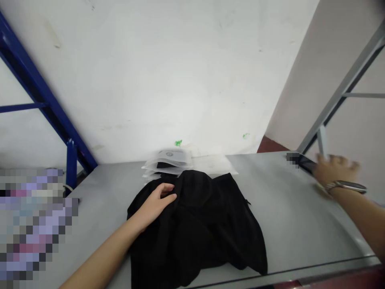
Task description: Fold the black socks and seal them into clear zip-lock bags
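Observation:
A loosely bunched piece of black cloth [207, 224], seemingly a garment, lies on the grey tabletop [279, 224] in front of me. My left hand [158, 202] rests on its upper left part, thumb and fingers lightly bent and apart. Far to the right, my right hand [337, 172] is at the table's back corner, blurred by motion, its fingers looking spread. Beside its thumb side is a dark flat object [306, 163], perhaps a phone, partly pixelated. I see a watch [350, 186] on my right wrist.
Behind the cloth lie several stacked frosted plastic bags [173, 159] with dark contents, and flat white bags [215, 164] beside them. A blue metal frame [45, 90] rises at left, a grey one [339, 96] at right. The white wall [180, 80] borders the table's back. Pixelated items [33, 224] are at left.

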### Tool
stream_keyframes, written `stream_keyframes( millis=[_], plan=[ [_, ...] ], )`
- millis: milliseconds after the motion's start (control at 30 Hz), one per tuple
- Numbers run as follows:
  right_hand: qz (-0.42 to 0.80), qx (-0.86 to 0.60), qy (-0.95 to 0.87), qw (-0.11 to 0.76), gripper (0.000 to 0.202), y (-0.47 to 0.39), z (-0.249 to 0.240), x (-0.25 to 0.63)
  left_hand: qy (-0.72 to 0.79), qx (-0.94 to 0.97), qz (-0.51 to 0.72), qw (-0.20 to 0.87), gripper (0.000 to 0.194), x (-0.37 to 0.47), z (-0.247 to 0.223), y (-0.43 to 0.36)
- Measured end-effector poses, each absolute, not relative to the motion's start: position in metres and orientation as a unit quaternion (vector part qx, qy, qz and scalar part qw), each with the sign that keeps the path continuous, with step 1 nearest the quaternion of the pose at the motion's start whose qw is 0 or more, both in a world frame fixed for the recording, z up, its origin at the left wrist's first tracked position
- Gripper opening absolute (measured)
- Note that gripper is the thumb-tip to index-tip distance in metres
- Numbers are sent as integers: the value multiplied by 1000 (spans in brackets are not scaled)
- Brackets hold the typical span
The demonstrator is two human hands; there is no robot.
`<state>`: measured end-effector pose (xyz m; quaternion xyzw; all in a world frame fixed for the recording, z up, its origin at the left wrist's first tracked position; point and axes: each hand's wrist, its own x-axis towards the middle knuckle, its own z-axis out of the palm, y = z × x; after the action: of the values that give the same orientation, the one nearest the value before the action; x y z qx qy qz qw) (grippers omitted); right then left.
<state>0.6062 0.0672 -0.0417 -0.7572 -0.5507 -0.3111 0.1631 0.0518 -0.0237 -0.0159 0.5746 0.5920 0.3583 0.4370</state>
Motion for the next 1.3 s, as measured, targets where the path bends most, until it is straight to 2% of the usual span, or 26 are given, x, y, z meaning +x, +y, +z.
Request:
stream_keyframes(
  millis=[233,333,533,633,1000,1167,1300],
  plan=[
    [-270,-418,-865,68,40,57,-13,403,591,576,353,441,44,51,-15,-23],
    [-236,-196,-946,104,30,26,-7,324,589,580,351,440,43,51,-15,-22],
    [-251,-33,-955,156,29,-27,8,246,577,596,366,421,42,49,-19,-19],
    [-248,-7,-953,173,28,-30,10,234,573,591,376,426,44,50,-17,-20],
    [-235,-32,-960,147,26,-25,2,232,576,590,372,427,44,50,-18,-18],
    [-183,-134,-968,105,21,4,-7,260,573,583,370,442,43,49,-11,-23],
    [-120,-251,-956,97,26,29,-18,289,546,598,362,462,39,51,-1,-30]
  ],
)
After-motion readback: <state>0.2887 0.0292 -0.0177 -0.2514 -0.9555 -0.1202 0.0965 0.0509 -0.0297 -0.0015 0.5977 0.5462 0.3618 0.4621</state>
